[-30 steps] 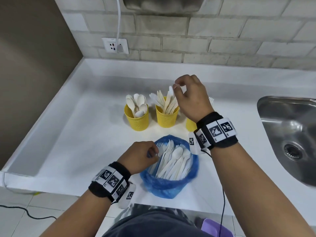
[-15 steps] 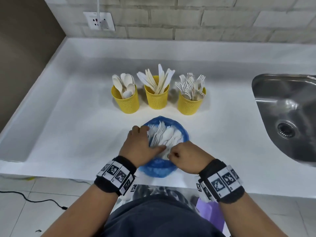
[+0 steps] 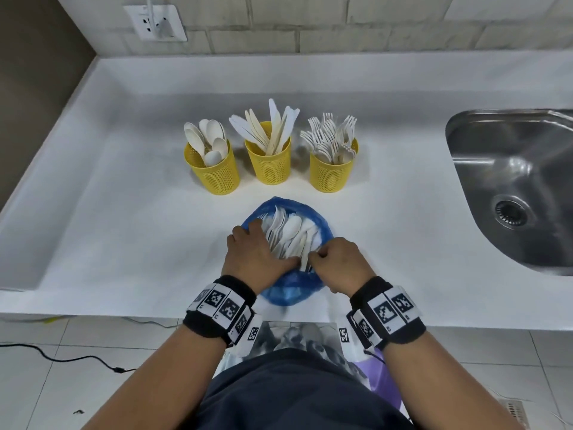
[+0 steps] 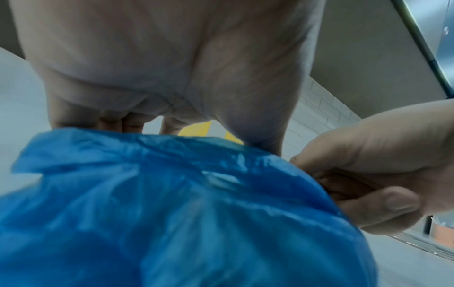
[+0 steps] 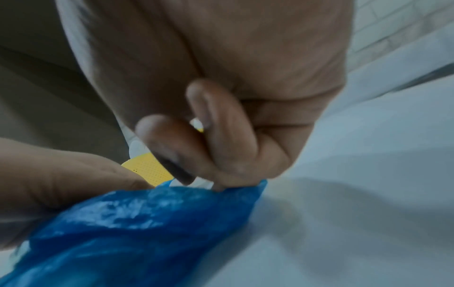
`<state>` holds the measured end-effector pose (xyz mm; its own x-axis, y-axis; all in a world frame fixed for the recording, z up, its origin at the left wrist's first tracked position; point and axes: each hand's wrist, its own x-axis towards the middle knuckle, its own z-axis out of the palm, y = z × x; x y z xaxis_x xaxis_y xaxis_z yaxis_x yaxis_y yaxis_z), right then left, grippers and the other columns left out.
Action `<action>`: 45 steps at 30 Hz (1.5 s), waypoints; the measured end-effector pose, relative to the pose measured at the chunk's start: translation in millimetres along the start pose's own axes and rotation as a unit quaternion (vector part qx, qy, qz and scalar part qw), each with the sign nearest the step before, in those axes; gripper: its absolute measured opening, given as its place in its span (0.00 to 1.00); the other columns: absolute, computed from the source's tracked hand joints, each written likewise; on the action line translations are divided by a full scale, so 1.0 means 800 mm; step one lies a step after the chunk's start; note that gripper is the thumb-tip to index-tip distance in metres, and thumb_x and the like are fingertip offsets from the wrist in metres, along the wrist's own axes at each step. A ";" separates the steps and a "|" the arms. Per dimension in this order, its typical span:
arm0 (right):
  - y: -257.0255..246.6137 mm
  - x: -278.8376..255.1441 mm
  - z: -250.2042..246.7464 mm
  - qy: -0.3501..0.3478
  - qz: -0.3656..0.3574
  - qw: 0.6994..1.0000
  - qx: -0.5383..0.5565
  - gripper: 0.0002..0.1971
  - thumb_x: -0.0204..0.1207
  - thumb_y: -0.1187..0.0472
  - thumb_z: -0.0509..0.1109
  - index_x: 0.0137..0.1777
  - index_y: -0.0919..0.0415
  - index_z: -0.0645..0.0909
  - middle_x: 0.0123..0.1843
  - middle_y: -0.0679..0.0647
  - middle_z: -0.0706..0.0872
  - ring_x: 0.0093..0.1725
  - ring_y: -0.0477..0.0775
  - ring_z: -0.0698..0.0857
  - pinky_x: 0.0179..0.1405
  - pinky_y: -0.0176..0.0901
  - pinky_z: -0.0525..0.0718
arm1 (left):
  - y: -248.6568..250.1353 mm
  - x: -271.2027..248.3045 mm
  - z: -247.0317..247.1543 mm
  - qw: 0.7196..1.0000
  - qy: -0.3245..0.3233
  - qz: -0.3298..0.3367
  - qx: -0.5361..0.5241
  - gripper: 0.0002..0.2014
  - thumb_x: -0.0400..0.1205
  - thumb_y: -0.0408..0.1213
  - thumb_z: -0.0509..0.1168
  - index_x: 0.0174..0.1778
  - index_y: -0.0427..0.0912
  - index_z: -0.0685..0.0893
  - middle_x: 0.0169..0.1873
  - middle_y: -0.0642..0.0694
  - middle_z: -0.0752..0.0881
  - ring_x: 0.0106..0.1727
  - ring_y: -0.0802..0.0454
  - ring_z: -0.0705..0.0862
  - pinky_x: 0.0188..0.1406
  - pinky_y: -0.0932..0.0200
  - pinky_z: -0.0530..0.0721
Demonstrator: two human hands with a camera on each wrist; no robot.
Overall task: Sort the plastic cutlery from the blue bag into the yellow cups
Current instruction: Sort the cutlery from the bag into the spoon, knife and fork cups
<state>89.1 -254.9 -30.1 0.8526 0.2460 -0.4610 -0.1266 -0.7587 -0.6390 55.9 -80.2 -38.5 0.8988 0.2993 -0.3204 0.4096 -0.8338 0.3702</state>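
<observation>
Head view, left to right: left hand lies flat, fingers straight, on the cutlery in the blue bag; right hand, at the bag's 4 o'clock, pinches one piece. Yellow cups stand at 12 o'clock on the counter.

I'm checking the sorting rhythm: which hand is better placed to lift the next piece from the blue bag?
Probably the right hand: its fingertips already pinch at handle ends in the blue bag, while the left hand lies flat over the cutlery.
</observation>
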 end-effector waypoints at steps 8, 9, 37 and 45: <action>-0.003 0.014 0.011 -0.052 0.037 0.990 0.123 0.19 0.82 0.55 0.67 0.44 0.74 0.85 0.37 0.69 0.92 0.25 0.61 0.83 0.23 0.43 0.80 | 0.002 0.006 -0.004 0.996 -0.029 -0.010 -0.089 0.49 0.69 0.53 0.77 0.83 0.42 0.61 0.66 0.36 0.78 0.68 0.35 0.79 0.68 0.42 0.79; -0.003 0.016 0.013 -0.052 0.036 0.990 0.122 0.19 0.82 0.55 0.67 0.44 0.73 0.86 0.37 0.68 0.92 0.25 0.60 0.83 0.24 0.44 0.80 | 0.001 0.007 -0.004 0.994 -0.033 -0.019 -0.101 0.49 0.69 0.53 0.78 0.82 0.42 0.61 0.67 0.37 0.79 0.68 0.36 0.80 0.67 0.42 0.80; -0.016 0.030 0.027 0.013 -0.035 0.998 0.042 0.17 0.78 0.56 0.72 0.29 0.60 0.75 0.30 0.58 0.84 0.36 0.59 0.85 0.30 0.42 0.75 | -0.004 0.012 -0.016 0.984 -0.040 -0.002 -0.175 0.26 0.74 0.39 0.78 0.64 0.42 0.74 0.48 0.53 0.85 0.47 0.57 0.84 0.34 0.73 0.71; -0.021 0.023 0.029 0.008 -0.010 0.993 0.120 0.15 0.76 0.59 0.70 0.29 0.62 0.75 0.33 0.71 0.88 0.30 0.63 0.84 0.42 0.57 0.87 | -0.004 0.009 -0.022 0.978 -0.055 -0.026 -0.198 0.12 0.78 0.36 0.72 0.52 0.40 0.77 0.41 0.51 0.81 0.41 0.56 0.79 0.33 0.62 0.70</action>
<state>95.1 -223.6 -42.1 0.8640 0.2489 -0.4376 -0.2247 -0.5872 -0.7777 63.7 -67.1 -27.0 0.8614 0.2663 -0.4325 0.5029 -0.5663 0.6529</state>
